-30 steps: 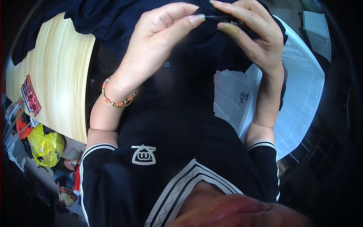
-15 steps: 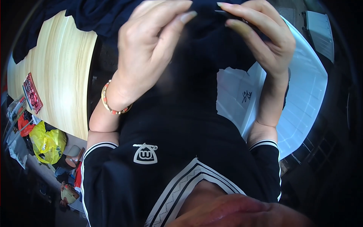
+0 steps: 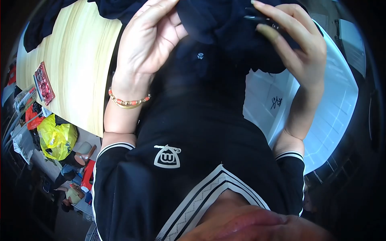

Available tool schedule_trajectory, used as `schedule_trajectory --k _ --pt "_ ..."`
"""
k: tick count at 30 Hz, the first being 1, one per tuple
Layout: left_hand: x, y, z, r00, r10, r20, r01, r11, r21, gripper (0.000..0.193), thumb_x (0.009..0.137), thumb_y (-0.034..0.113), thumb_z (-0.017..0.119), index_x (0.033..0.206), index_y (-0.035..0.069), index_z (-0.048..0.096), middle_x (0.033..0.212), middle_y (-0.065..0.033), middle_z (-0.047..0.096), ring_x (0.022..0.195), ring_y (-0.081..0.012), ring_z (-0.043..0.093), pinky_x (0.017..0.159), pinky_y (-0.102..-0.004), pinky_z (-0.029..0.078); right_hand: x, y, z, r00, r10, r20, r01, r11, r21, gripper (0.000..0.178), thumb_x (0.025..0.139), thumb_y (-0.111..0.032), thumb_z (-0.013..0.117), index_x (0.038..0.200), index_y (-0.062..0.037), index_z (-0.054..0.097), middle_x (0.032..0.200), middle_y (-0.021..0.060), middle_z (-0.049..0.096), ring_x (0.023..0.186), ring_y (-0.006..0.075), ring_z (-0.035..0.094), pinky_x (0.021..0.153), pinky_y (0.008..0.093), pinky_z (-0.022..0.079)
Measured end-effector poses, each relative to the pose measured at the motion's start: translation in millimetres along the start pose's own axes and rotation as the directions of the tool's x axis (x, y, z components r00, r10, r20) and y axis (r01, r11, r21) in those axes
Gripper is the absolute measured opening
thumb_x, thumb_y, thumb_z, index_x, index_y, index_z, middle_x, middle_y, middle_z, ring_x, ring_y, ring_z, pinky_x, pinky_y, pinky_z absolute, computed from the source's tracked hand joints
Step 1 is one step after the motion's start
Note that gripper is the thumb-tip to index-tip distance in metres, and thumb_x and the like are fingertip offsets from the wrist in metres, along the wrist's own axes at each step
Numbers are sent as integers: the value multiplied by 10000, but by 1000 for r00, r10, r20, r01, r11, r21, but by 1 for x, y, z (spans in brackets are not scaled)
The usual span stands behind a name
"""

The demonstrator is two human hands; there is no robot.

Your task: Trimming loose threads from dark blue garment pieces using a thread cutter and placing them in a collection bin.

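Note:
A dark navy garment point(image 3: 225, 28) hangs in front of me at the top of the view, with a small pale mark point(image 3: 200, 56) on its cloth. My left hand point(image 3: 150, 40), with a beaded bracelet point(image 3: 128, 100) at the wrist, is closed on the garment's left part; its fingertips are partly cut off by the upper edge. Between the thumb and fingers of my right hand point(image 3: 299, 44) sit small thread snips point(image 3: 263, 20), dark with shiny blade tips pointing left toward the cloth. The snips' handle is mostly hidden by the fingers.
A white plastic bin point(image 3: 333, 108) stands at my right. On the left is a light wooden table point(image 3: 80, 56) carrying a red patterned packet point(image 3: 44, 84) and more dark cloth point(image 3: 114, 10). Beyond it lie a yellow bag point(image 3: 56, 136) and a stool; a person point(image 3: 74, 195) sits farther off.
My left hand has turned so its palm shows, and a fold of the garment is raised beside it. The snips show more clearly in my right hand. The whole view has shifted slightly.

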State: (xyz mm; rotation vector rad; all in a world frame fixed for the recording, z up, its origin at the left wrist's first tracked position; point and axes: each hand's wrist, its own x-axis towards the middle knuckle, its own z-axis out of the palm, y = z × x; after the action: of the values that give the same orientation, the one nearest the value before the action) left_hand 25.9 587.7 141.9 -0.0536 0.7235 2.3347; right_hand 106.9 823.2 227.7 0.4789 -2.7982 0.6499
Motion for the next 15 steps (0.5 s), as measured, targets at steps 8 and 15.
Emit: schedule_trajectory --k 8,15 --pt "13 2 8 972 -175 158 220 914 -340 352 1078 151 525 1347 -74 554 1330 -191 653 1231 -282 640 1094 -440 510 -2 16 34 946 -319 -56 324 930 171 469 810 -28 821 1269 -39 727 971 90 636 764 157 592 614 262 470" --pt "16 -2 9 968 -150 202 222 885 -409 322 1085 129 501 1325 -77 563 1315 -198 658 1228 -286 635 1122 -445 483 1 6 42 947 -291 -136 294 956 5 464 801 -37 830 1256 -55 738 929 67 635 740 156 587 611 263 467"
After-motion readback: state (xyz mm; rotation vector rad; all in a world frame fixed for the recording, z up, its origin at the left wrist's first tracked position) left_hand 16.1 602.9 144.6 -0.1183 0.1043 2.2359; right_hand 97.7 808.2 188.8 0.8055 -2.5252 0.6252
